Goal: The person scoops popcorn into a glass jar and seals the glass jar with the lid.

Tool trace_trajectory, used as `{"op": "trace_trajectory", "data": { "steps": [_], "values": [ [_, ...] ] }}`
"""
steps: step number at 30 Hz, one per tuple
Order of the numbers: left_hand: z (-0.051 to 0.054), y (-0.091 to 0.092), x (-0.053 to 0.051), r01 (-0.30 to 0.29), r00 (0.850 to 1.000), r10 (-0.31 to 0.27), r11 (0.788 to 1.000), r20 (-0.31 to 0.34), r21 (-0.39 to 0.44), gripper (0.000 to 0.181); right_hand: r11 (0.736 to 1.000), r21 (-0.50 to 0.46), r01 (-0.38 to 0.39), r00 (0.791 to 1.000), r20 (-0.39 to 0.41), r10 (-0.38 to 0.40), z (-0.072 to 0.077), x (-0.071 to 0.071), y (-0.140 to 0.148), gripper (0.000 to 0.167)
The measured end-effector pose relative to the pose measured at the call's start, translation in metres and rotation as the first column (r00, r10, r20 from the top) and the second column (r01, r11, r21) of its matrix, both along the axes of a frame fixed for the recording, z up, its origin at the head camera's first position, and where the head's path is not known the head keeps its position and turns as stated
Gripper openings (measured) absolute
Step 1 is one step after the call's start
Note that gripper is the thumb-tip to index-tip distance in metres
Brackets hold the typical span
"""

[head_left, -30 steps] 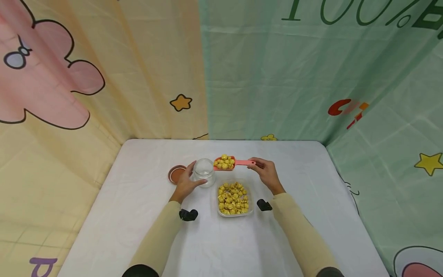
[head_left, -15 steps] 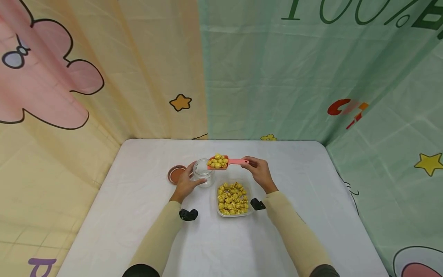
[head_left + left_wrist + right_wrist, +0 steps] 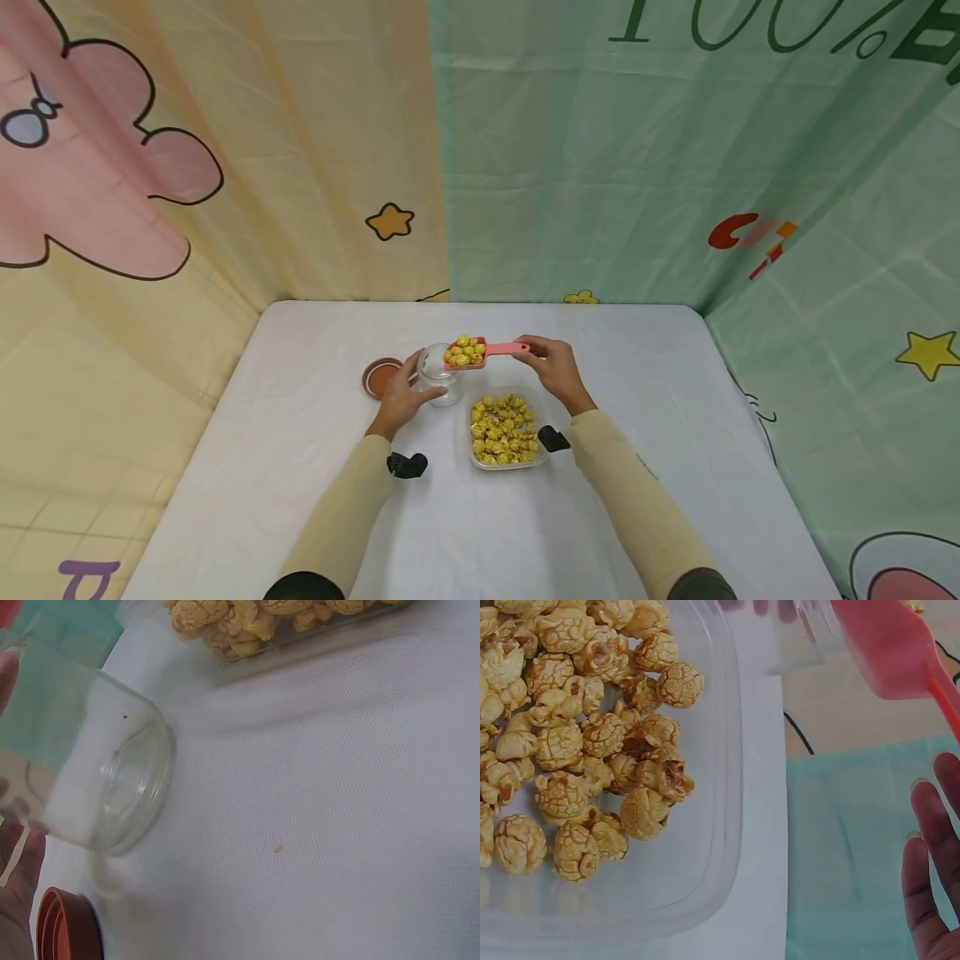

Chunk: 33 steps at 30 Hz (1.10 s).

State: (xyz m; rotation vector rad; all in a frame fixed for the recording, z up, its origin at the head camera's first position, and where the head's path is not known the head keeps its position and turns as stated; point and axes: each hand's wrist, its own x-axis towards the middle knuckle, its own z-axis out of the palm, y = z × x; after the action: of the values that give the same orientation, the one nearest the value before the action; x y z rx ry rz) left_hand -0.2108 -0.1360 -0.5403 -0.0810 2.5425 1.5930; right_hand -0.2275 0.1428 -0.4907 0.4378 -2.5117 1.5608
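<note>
In the head view a red scoop heaped with yellow popcorn is over the right side of a clear glass jar's mouth. My right hand pinches the end of its handle. The glass jar stands on the table, with my left hand gripping its left side. Through the jar wall in the left wrist view, the jar holds only small crumbs. A clear plastic container of popcorn sits in front of the jar; the right wrist view shows its popcorn close up.
A reddish-brown round lid lies left of the jar, partly behind my left hand. A tiny crumb is on the white tablecloth. Printed curtains hang behind the table and at both sides.
My right hand has carried the loaded scoop left, from beside the jar to over its mouth. My left hand and the jar have stayed in place.
</note>
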Motion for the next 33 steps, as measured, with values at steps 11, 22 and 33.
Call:
{"op": "trace_trajectory", "data": {
  "steps": [11,22,33],
  "values": [
    [0.000,-0.002,0.000,0.025,0.999,-0.025,1.000,-0.031,-0.005,0.090,0.995,0.102,-0.014,0.999,0.032,0.010,0.017,-0.003,-0.006,0.023],
    [0.002,-0.002,0.000,0.002,1.000,-0.001,1.000,0.026,-0.031,0.090,0.987,0.159,-0.024,1.000,-0.003,0.025,0.022,-0.006,-0.008,0.022],
    [0.002,-0.003,-0.001,0.016,1.000,-0.016,1.000,0.010,-0.021,0.091,0.984,0.177,-0.037,0.999,-0.009,0.040,0.027,-0.006,-0.009,0.023]
  ]
}}
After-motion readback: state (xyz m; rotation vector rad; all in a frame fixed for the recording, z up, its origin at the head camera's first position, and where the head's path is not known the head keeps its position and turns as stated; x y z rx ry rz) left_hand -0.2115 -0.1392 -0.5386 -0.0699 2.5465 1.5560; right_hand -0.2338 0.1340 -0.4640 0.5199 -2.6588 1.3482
